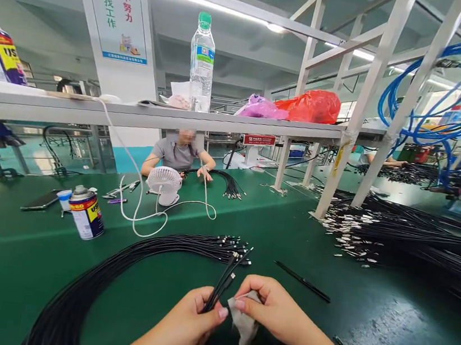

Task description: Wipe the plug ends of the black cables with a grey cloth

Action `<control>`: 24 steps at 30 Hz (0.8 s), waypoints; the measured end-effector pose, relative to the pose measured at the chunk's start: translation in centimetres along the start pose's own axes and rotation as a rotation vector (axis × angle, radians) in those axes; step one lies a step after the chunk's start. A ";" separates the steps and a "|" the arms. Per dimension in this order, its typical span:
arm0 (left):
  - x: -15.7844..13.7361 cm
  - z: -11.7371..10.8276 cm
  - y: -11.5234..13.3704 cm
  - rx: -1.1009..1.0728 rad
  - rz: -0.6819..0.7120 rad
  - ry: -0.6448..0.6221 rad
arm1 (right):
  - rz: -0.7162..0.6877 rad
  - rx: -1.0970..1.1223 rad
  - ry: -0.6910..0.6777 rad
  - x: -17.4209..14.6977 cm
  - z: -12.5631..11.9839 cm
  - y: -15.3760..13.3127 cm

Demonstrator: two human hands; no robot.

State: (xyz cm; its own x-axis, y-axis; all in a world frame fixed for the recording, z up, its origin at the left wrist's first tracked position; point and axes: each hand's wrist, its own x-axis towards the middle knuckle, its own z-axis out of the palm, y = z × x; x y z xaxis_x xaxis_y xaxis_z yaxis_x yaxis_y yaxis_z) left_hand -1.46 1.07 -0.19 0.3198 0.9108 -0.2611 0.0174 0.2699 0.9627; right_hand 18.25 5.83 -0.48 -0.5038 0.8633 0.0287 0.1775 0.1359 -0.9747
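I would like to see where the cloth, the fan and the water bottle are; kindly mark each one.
Cloth (pixel 245 321), head view: on its hanging part.
Fan (pixel 163 181), head view: on its round grille.
Water bottle (pixel 204 57), head view: on its label.

Held cables (pixel 220 290): lower part hidden by left hand (pixel 195 316). Cloth (pixel 245 326): partly covered by right hand (pixel 270 308). Cable bundle (pixel 116 265) left of left hand: off bottom edge. Cable pile (pixel 426 238) right of right hand: off right edge.
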 end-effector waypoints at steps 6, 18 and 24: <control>-0.1 0.1 -0.1 0.026 0.001 -0.017 | -0.012 -0.021 -0.041 -0.1 -0.2 -1.1; -0.2 0.2 -0.1 0.016 0.006 -0.030 | 0.005 0.033 -0.027 -0.1 0.6 -0.6; -0.4 0.2 0.2 0.025 -0.033 -0.036 | 0.015 0.073 0.027 0.3 -0.7 -0.5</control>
State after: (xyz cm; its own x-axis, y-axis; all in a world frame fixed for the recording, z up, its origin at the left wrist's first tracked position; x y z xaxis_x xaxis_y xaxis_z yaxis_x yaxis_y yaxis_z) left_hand -1.36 0.67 0.13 0.3527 0.8895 -0.2905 0.0516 0.2915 0.9552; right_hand 18.59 6.37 0.20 -0.4783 0.8780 0.0189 0.1225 0.0880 -0.9886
